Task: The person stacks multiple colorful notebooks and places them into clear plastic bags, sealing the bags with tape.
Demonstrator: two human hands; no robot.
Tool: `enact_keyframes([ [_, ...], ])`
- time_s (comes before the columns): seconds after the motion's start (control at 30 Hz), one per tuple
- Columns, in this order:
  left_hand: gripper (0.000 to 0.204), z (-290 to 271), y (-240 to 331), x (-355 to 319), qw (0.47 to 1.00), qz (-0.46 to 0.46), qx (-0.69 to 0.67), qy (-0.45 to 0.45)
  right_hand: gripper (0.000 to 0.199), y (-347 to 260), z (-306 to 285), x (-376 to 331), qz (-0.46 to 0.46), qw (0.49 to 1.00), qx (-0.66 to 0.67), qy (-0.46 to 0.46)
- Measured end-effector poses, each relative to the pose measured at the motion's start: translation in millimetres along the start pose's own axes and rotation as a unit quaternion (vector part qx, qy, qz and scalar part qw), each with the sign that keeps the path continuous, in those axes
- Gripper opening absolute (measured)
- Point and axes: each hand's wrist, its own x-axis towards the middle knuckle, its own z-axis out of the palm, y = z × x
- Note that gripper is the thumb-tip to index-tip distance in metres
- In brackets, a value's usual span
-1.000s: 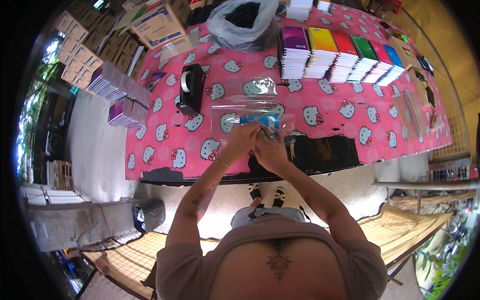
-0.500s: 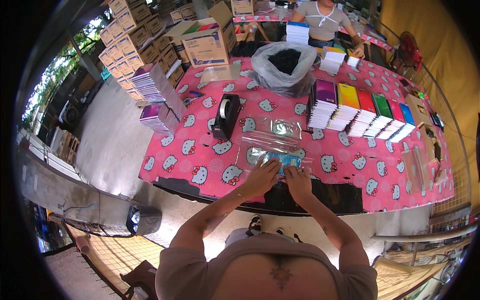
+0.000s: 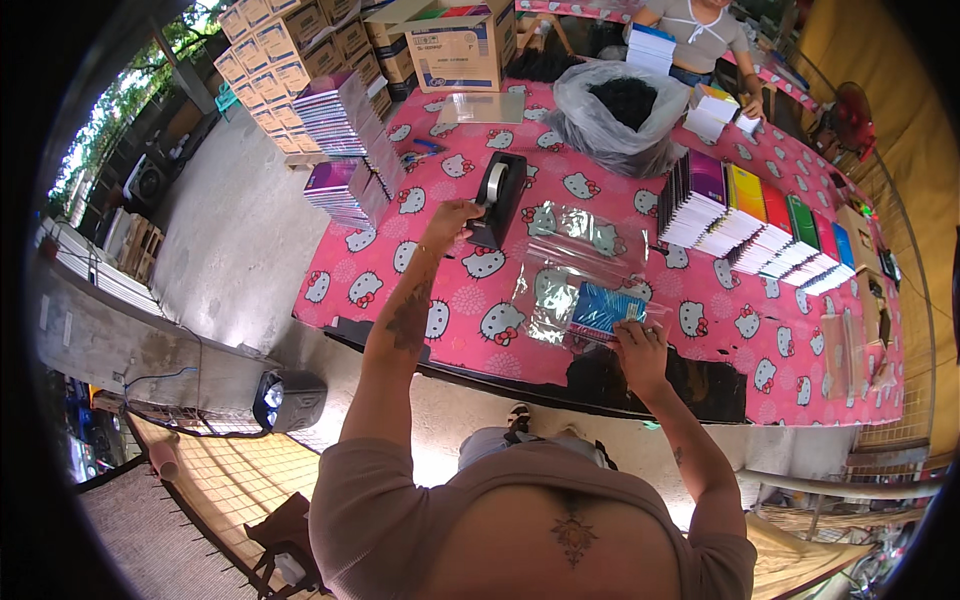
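Note:
A blue notebook (image 3: 603, 310) lies near the front edge of the table with clear plastic wrap (image 3: 545, 300) around it and spread out beyond it. My right hand (image 3: 642, 352) holds the notebook by its lower right corner, fingertips bent over the edge. My left hand (image 3: 456, 224) is at the left side of a black tape dispenser (image 3: 497, 225) with a roll of clear tape (image 3: 495, 183) in it. The left fingers are pinched together against the dispenser; what lies between them is too small to make out.
Stacked notebooks in several colours (image 3: 715, 240) stand at the right, purple ones (image 3: 345, 125) at the left edge. Behind are a plastic bag with black contents (image 3: 615, 115), an open carton (image 3: 455, 60) and a co-worker (image 3: 700, 35). Clear plastic sleeves (image 3: 843, 355) lie far right.
My left hand has left the notebook and reached forward and left to the tape dispenser. My right hand has stayed at the notebook's right side. The view has shifted slightly.

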Motion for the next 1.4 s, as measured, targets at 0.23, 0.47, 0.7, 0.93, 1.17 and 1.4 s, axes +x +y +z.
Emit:
enact_keyframes([
  [0.23,0.019,-4.0,-67.8,-27.3,0.977,0.103,0.125,0.139,0.032,-5.4,-2.2,4.1,-0.001,1.0,0.024,0.012],
  [0.47,0.023,15.1,-24.6,-54.1,0.769,0.155,0.578,0.222,0.033,3.7,0.4,0.2,-0.017,1.0,0.016,0.019],
  [0.7,0.026,194.0,-32.6,-136.8,0.965,0.153,0.182,-0.111,0.029,14.3,4.8,-1.0,-0.029,0.998,0.036,0.035],
  [0.93,0.037,244.0,-37.8,-162.3,0.827,0.117,0.549,-0.026,0.032,19.3,2.5,-4.9,-0.02,0.995,0.082,0.045],
  [1.17,0.043,223.5,-41.0,-200.9,0.764,0.242,0.598,0.0,0.045,43.2,-4.2,14.2,-0.021,0.989,0.144,-0.02],
  [1.4,0.033,242.9,-47.8,-201.0,0.723,0.556,0.409,-0.024,0.052,129.3,11.3,101.2,0.107,0.823,0.477,-0.289],
])
